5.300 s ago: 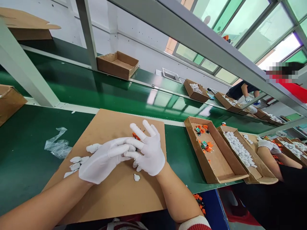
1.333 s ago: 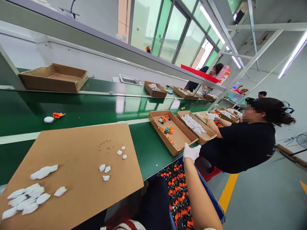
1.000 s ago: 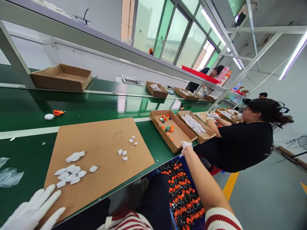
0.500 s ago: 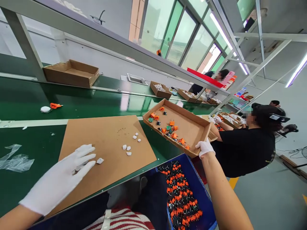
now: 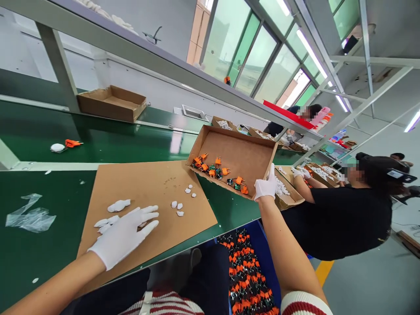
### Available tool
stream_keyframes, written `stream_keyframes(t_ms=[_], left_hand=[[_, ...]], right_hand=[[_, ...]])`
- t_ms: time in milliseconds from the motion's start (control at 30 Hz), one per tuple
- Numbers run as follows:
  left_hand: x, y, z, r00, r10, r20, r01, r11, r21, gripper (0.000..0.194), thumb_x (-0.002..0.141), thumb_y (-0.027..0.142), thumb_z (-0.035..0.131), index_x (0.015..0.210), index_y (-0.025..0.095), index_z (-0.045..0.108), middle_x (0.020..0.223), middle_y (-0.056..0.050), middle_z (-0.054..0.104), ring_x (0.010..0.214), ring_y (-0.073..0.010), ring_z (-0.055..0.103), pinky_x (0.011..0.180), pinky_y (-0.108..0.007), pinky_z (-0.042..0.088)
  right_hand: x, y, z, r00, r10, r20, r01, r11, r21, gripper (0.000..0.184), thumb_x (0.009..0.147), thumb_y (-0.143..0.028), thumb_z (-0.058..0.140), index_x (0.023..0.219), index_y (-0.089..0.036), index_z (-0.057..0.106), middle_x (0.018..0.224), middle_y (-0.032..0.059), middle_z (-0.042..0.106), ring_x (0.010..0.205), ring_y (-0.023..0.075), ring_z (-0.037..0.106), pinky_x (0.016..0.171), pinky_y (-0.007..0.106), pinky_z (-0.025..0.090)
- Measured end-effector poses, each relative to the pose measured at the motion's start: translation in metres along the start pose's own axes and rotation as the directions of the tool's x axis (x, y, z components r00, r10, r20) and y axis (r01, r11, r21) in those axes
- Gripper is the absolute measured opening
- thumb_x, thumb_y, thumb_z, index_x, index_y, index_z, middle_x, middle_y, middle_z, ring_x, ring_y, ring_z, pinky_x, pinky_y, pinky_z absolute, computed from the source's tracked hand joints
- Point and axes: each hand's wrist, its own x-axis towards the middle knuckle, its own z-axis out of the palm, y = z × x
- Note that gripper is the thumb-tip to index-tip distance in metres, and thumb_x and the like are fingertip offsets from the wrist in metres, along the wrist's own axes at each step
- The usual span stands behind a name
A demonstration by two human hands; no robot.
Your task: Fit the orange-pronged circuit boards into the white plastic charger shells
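Note:
My right hand [image 5: 266, 187], in a white glove, grips the near corner of a shallow cardboard tray [image 5: 243, 151] and holds it tilted up, its far side raised. Small orange and green parts [image 5: 217, 171] have slid to the tray's low left edge, above the brown cardboard sheet [image 5: 154, 183]. My left hand [image 5: 126, 234], also gloved, lies flat with fingers spread on that sheet, over several white plastic pieces [image 5: 113, 214]. A few more white pieces [image 5: 179, 205] lie near the sheet's middle.
A blue bin of orange and black parts [image 5: 247, 275] sits below the table edge by my lap. A person in black [image 5: 341, 210] works at the right beside a tray of white pieces [image 5: 285, 190]. On the green belt lie a white-and-orange item [image 5: 64, 145], an empty box [image 5: 113, 103] and crumpled plastic [image 5: 29, 216].
My right hand reached to the cardboard tray, lifted it and tilted it steeply, so the parts slid to its low edge. My left hand came down flat onto the white pieces.

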Motion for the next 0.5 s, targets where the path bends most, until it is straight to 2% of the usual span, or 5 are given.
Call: stream_keyframes(t_ms=[100, 233, 333, 400, 500], left_hand=[[0.005, -0.008, -0.001, 1.0, -0.03, -0.007, 0.03, 0.999, -0.023, 0.054, 0.092, 0.048, 0.043, 0.134, 0.025, 0.068, 0.142, -0.006, 0.063, 0.107, -0.0306, 0.07, 0.065, -0.031, 0.053], [0.021, -0.01, 0.0, 0.998, -0.067, 0.01, 0.067, 0.998, -0.007, 0.058, 0.089, 0.056, 0.048, 0.14, 0.03, 0.062, 0.141, -0.008, 0.063, 0.11, -0.0336, 0.068, 0.064, -0.037, 0.058], [0.034, -0.002, 0.005, 0.997, -0.039, 0.07, 0.038, 0.999, 0.023, 0.058, 0.091, 0.055, 0.046, 0.141, 0.028, 0.061, 0.151, -0.007, 0.055, 0.125, -0.0366, 0.062, 0.088, -0.05, 0.06], [0.04, 0.005, 0.013, 0.991, 0.052, 0.127, -0.054, 0.998, 0.013, 0.058, 0.093, 0.05, 0.045, 0.143, 0.024, 0.06, 0.155, -0.007, 0.05, 0.14, -0.0349, 0.05, 0.112, -0.053, 0.046], [0.041, 0.012, 0.029, 0.979, 0.155, 0.134, -0.155, 0.988, -0.011, 0.059, 0.094, 0.048, 0.047, 0.146, 0.02, 0.056, 0.156, -0.01, 0.048, 0.146, -0.0342, 0.041, 0.122, -0.053, 0.033]], right_hand=[[0.006, 0.0, 0.009, 0.994, -0.075, 0.084, 0.071, 0.996, 0.046, 0.112, 0.051, -0.016, 0.059, 0.159, -0.024, 0.03, 0.139, 0.0103, 0.06, 0.094, 0.0192, 0.067, 0.078, 0.03, 0.058], [0.011, 0.0, 0.015, 0.975, -0.173, 0.14, 0.164, 0.984, 0.069, 0.113, 0.05, -0.014, 0.054, 0.159, -0.021, 0.029, 0.148, 0.0101, 0.053, 0.117, 0.0241, 0.063, 0.096, 0.036, 0.055], [0.009, 0.001, 0.02, 0.955, -0.253, 0.152, 0.244, 0.967, 0.074, 0.112, 0.051, -0.013, 0.052, 0.16, -0.02, 0.028, 0.152, 0.0083, 0.049, 0.13, 0.0246, 0.057, 0.11, 0.04, 0.046], [0.006, 0.003, 0.025, 0.94, -0.307, 0.15, 0.305, 0.952, 0.036, 0.11, 0.052, -0.011, 0.051, 0.159, -0.021, 0.03, 0.153, 0.0066, 0.049, 0.134, 0.0249, 0.053, 0.117, 0.043, 0.04], [-0.005, 0.009, 0.031, 0.871, -0.47, 0.144, 0.489, 0.861, -0.141, 0.103, 0.058, -0.007, 0.049, 0.158, -0.024, 0.035, 0.154, 0.0048, 0.047, 0.141, 0.0255, 0.047, 0.122, 0.048, 0.032]])
